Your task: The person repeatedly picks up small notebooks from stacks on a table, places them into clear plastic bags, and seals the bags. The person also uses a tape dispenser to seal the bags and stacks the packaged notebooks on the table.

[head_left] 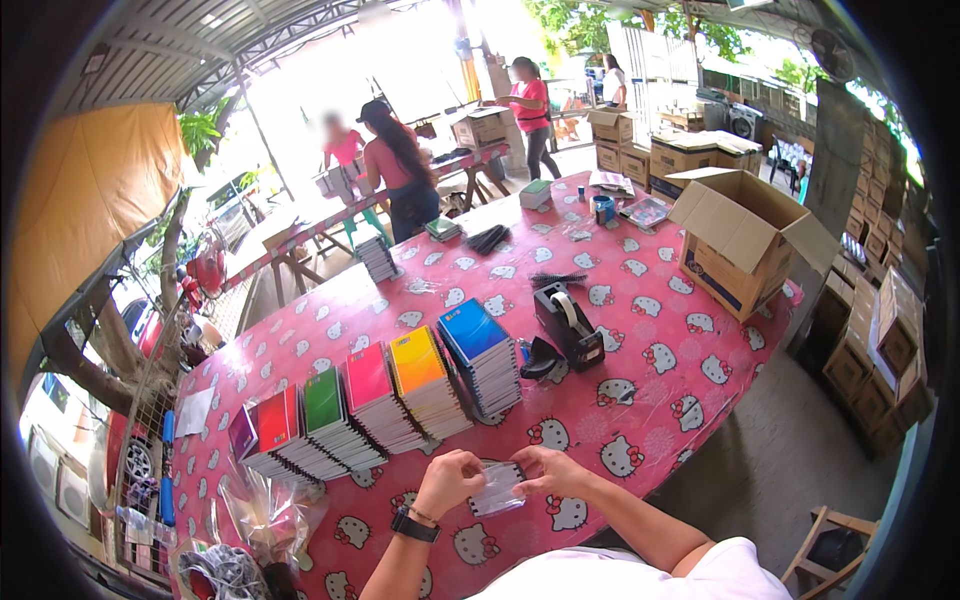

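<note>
Plastic sleeve (497,492), clear and glossy, was held low over the pink patterned table (590,440), on the person's side of the black tape dispenser (572,328) and somewhat left of it. The left hand (452,482) pinched the sleeve's left edge between thumb and fingertips; the right hand (552,474) gripped the upper right corner, thumb on the face and forefinger near the top. Whether anything lay inside could not be told through the glare. Just left of the dispenser stood a blue notebook stack (480,345), and farther left of it, in a slanting row, several other coloured stacks (383,405). Loose clear wrapping (268,510) lay well to the dispenser's left, toward the person, and an open cardboard box (730,265) stood beyond it on the right. Judging by the grip, the step in hand was opening or straightening the sleeve; which of these was unclear. The next move seemed to call for light, even tension from both hands, lest the thin film crumple.
</note>
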Demonstrator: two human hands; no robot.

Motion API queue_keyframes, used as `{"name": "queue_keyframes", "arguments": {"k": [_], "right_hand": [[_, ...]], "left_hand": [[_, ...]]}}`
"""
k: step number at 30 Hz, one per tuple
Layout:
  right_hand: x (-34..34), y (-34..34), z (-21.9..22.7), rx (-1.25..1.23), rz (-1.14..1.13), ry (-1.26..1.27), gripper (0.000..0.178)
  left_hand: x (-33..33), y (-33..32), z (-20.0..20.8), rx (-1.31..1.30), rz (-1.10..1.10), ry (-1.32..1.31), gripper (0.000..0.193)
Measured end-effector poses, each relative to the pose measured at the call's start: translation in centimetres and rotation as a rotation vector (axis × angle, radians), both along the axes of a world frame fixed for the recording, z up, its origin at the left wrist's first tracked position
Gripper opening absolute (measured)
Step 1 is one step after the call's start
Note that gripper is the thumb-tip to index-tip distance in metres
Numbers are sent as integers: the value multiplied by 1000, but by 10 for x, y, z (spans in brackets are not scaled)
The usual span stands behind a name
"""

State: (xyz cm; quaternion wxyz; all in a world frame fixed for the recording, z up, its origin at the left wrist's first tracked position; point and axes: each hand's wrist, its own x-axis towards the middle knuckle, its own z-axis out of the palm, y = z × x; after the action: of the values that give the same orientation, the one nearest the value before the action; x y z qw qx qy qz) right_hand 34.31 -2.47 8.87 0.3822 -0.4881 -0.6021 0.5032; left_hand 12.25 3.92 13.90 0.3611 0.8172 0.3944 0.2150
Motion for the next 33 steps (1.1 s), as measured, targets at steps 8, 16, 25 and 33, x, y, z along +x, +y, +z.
{"name": "queue_keyframes", "arguments": {"k": [8,16,25,33], "right_hand": [[1,0,-6,6,5,77,67],[0,-2,0,-14,11,87,67],[1,-3,2,-40,13,48,69],[-1,-2,-7,-1,-6,58,68]], "left_hand": [[15,-11,15,381,128,297,16],[6,-7,1,292,70,-262,11],[5,-13,-9,404,31,-150,9],[5,-22,-10,420,13,-176,5]]}}
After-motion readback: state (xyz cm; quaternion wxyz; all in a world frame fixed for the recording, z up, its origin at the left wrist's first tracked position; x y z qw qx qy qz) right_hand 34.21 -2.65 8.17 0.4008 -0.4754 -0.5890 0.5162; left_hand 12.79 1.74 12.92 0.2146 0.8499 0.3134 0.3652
